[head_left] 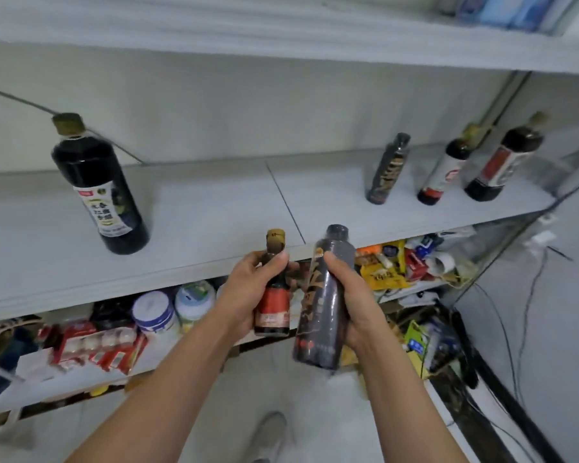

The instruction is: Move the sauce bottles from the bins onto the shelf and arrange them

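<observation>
white wall (569,345), pale floor (331,422)

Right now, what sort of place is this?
Probably a pantry or shop storeroom: white shelf with sauce bottles standing on it, a lower shelf crammed with snack packets and tubs, loose cables by the wall.

Single view, your head camera: wide-angle, faces forward and down, close on shelf (198,212); floor (321,406) nearest you.
</observation>
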